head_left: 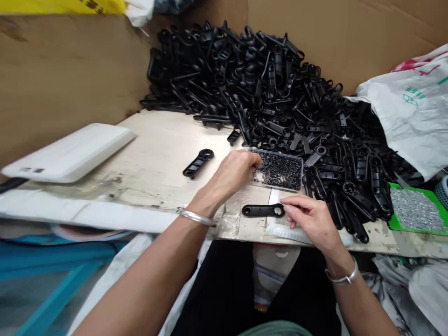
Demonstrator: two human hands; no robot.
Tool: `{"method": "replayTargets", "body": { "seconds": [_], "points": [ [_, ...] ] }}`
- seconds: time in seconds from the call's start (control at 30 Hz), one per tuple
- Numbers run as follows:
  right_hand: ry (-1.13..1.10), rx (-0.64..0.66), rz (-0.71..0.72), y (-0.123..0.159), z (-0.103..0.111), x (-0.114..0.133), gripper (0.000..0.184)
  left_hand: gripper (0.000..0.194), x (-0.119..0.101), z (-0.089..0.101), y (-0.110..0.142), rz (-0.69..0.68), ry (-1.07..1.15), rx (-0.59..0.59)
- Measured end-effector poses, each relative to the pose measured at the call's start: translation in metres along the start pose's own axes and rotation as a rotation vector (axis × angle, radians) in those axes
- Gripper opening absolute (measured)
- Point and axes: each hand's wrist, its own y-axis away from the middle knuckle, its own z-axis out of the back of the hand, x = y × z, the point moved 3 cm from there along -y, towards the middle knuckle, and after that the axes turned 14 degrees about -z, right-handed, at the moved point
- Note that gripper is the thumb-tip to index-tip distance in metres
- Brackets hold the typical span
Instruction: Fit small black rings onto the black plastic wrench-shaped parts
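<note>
My left hand [233,173] reaches into a clear tray [278,170] of small black pieces, its fingers curled into a pinch at the tray's left edge; what they pinch is too small to make out. My right hand [311,217] rests on the table just right of a flat black plastic handle part [263,210], fingertips closed on its round end. Another black handle part [198,163] lies alone to the left. A big heap of the same black parts [273,93] fills the back and right of the table.
A white flat box [70,151] lies at the left. A green tray of small metal bits [416,210] sits at the right, beside a white plastic bag [409,107]. Cardboard walls [63,70] stand behind. The table's front edge runs near my lap.
</note>
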Motion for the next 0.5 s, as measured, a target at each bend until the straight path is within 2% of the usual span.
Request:
{"method": "replayTargets", "body": {
  "seconds": [0.2,0.33,0.5],
  "points": [
    [-0.065,-0.051,-0.089,-0.0025,0.0008,0.0047,0.034,0.028,-0.0026,0.0041,0.0037,0.040,0.174,-0.154],
    [-0.096,-0.050,-0.084,-0.0054,-0.0018,0.0086,0.035,0.022,0.0028,0.0011,0.0060,0.075,0.357,-0.243],
    [-0.100,-0.077,-0.090,-0.0091,-0.0022,0.0088,0.033,0.025,0.0052,-0.0028,0.0089,0.117,0.323,-0.216]
  ]
}}
